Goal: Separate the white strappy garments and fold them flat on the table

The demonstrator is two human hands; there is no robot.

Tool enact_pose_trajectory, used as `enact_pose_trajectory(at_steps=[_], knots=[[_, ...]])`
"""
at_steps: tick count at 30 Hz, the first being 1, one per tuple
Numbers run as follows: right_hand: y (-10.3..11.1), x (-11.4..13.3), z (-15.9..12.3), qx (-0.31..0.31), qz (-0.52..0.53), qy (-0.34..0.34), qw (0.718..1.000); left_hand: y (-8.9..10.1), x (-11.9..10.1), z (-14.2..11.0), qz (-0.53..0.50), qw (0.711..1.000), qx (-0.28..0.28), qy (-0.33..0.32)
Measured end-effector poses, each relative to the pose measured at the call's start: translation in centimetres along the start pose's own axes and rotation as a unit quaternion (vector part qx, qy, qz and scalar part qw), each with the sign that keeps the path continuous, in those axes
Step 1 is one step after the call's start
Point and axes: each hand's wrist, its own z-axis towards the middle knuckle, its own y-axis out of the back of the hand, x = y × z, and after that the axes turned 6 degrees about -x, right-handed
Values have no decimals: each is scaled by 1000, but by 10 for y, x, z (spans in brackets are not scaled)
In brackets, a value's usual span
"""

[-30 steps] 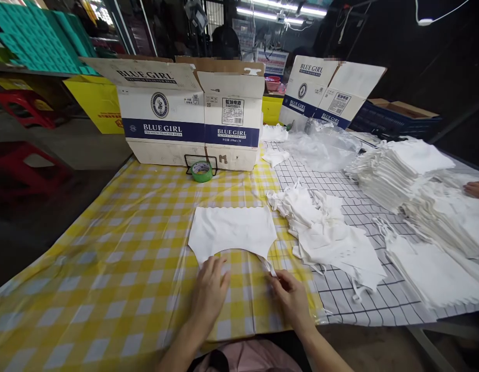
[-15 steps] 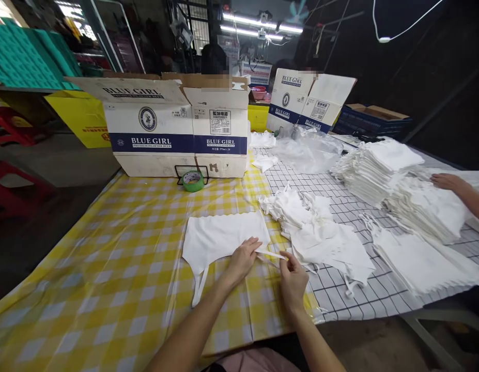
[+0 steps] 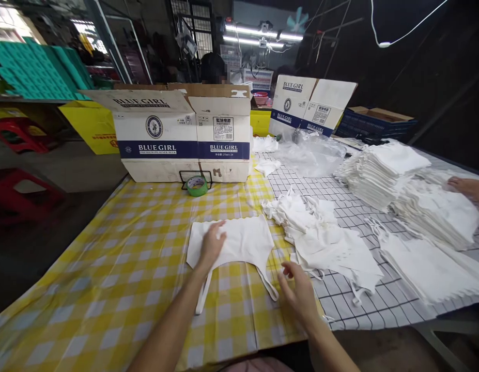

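Observation:
A white camisole top [image 3: 243, 240] lies flat on the yellow checked tablecloth [image 3: 138, 268], its straps pointing toward me. My left hand [image 3: 213, 243] is over the top's left part, fingers apart and holding nothing; whether it touches the cloth I cannot tell. Just right of the right strap, my right hand [image 3: 297, 287] hovers near the tablecloth with its fingers loosely curled and apart, nothing in them. A loose heap of white tops [image 3: 320, 237] lies to the right of it.
Neat stacks of white garments [image 3: 386, 170] stand at the right, with another person's hand [image 3: 466, 188] beside them. A flatter pile [image 3: 425, 263] lies nearer. Green tape [image 3: 196, 186] sits before a Blue Girl carton [image 3: 157, 129]. Clear plastic [image 3: 309, 152] lies farther back.
My right hand has let go of the right strap, which now lies on the tablecloth. My left hand has moved left and away from me, across the top.

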Motion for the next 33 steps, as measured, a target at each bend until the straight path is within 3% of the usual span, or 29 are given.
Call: enact_pose_trajectory(at_steps=[2, 4, 8, 11, 14, 22, 26, 28, 33], knots=[[-6, -4, 32, 3, -9, -29, 1000, 19, 22, 21, 51, 995, -58, 65], [-19, -3, 72, 23, -42, -54, 997, 31, 41, 38, 90, 986, -79, 119], [-54, 12, 140, 77, -108, -152, 979, 39, 64, 59, 110, 979, -30, 170], [-72, 19, 164, 90, -100, -200, 971, 43, 72, 67, 88, 980, 8, 176], [-75, 18, 169, 104, -51, -202, 973, 48, 77, 68, 37, 984, 21, 171], [-36, 22, 172, 170, 177, -161, 956, 77, 67, 59, -196, 971, 5, 133], [-10, 35, 190, 195, 313, -156, 917, 111, 45, 69, -263, 959, -18, 107], [4, 46, 200, 186, 366, -138, 901, 131, 30, 76, -281, 955, -34, 94], [40, 71, 201, 93, 377, -32, 921, 171, 3, 62, -300, 949, -93, 27]])
